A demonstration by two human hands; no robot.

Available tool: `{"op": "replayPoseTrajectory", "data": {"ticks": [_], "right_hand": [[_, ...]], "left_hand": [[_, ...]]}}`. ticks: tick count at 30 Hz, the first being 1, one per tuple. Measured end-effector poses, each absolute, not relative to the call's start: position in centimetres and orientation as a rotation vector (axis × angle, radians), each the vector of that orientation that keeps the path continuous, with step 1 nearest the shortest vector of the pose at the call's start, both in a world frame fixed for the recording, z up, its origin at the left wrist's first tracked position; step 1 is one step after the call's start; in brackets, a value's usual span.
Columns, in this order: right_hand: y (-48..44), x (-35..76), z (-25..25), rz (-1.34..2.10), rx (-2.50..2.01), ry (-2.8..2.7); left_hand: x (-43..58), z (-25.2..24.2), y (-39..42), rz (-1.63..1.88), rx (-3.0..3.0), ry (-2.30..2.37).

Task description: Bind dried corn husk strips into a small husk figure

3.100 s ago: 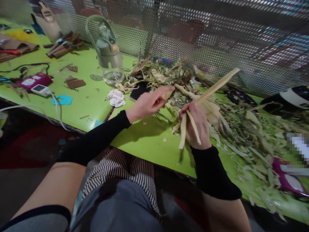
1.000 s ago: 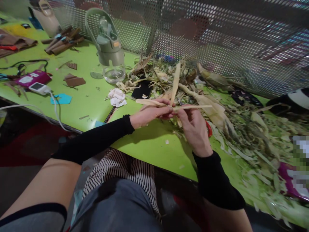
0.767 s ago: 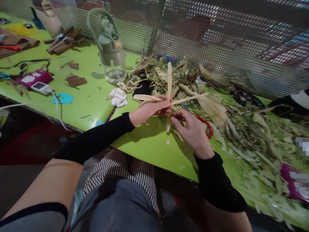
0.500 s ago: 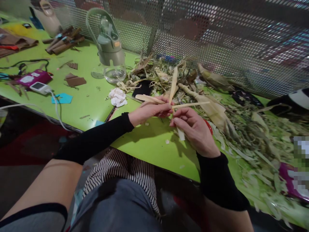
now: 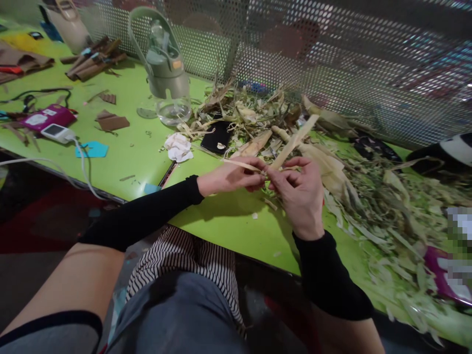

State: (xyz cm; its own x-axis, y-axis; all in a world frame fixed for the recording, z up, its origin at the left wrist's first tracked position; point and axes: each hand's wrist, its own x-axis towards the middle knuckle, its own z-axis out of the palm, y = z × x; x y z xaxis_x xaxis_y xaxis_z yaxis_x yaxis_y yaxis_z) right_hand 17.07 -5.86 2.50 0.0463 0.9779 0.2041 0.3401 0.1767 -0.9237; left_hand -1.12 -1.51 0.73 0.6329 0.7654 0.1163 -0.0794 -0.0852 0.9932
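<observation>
Above the green table (image 5: 228,231) my two hands meet, both pinched on pale dried husk strips (image 5: 293,142). My left hand (image 5: 230,177) grips the strips where they cross, one thin strip lying across its fingers. My right hand (image 5: 300,191) holds a longer strip that slants up and to the right. Just beyond the hands lies a big heap of dry husks and leaves (image 5: 332,167).
A grey-green water jug (image 5: 164,69) stands at the back, a black phone (image 5: 217,137) and crumpled tissue (image 5: 178,147) near it. Left: magenta device (image 5: 47,117), white charger with cable (image 5: 55,132), brown cardboard pieces (image 5: 110,120). A perforated metal screen (image 5: 332,54) closes the far side.
The upright strip has swung down to slant right. My right hand rose from below the crossing to pinch the strips beside my left hand, hiding the red ring seen earlier.
</observation>
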Motion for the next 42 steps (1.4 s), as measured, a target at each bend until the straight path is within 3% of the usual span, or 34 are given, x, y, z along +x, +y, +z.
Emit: {"op": "replayPoseTrajectory", "data": {"ticks": [8, 17, 25, 31, 42], "right_hand": [[-5.1, 18.4, 2.9, 1.086, -1.237, -1.428], [-6.0, 17.1, 2.4, 0.807, -1.317, -1.557], [-5.7, 18.7, 2.9, 0.896, -1.155, -1.798], [-5.5, 18.5, 2.3, 0.934, -1.073, -1.747], [-5.7, 19.1, 2.8, 0.668, -1.054, -2.008]], "left_hand": [[-1.1, 1.1, -1.5, 0.762, 1.416, 0.58], [-0.9, 1.3, -2.0, 0.745, 1.415, 0.582], [-0.5, 3.2, -2.2, 0.714, 0.925, 0.715], [-0.4, 3.2, -2.2, 0.696, 0.949, 0.72], [-0.7, 3.3, -2.2, 0.703, 0.878, 0.68]]}}
